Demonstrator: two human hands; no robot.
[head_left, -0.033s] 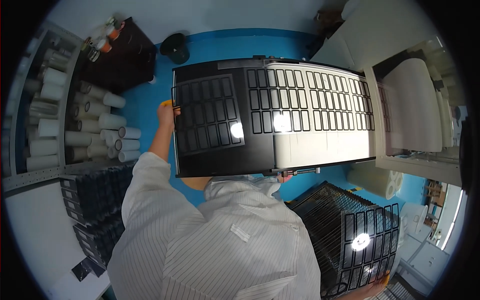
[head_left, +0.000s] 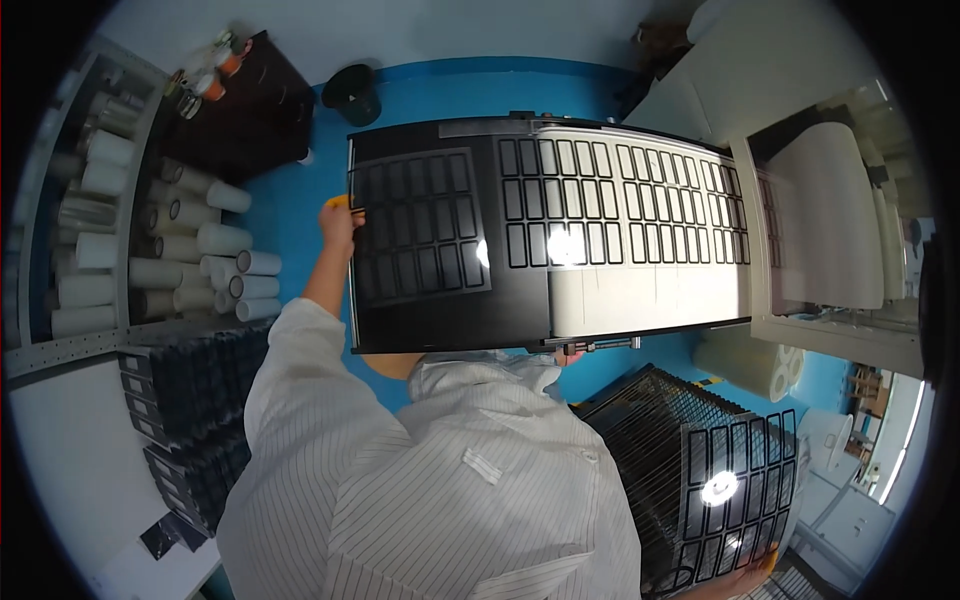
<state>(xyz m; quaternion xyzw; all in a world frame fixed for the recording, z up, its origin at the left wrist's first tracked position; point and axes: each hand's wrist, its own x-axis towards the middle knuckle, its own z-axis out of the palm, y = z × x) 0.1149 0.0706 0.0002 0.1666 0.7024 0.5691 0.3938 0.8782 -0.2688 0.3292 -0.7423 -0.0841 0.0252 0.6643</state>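
Observation:
A large black sheet (head_left: 450,240) printed with rows of rectangles lies on a machine bed, and its right part (head_left: 650,260) is white with black outlined rectangles. My left hand (head_left: 340,228) reaches from a white striped sleeve to the sheet's left edge. A small yellow tool (head_left: 334,201) sticks out above its closed fingers. Only the fingertips of my right hand (head_left: 570,357) show, under the sheet's near edge beside a metal bar (head_left: 600,345). My white coat (head_left: 450,480) fills the lower middle.
White tubes (head_left: 200,260) lie on a shelf at the left, with black trays (head_left: 190,400) stacked below. A wire rack (head_left: 680,450) at the lower right carries another black sheet (head_left: 740,480). A hand (head_left: 745,582) whose owner I cannot tell shows at the bottom edge. A white machine (head_left: 830,220) stands at the right.

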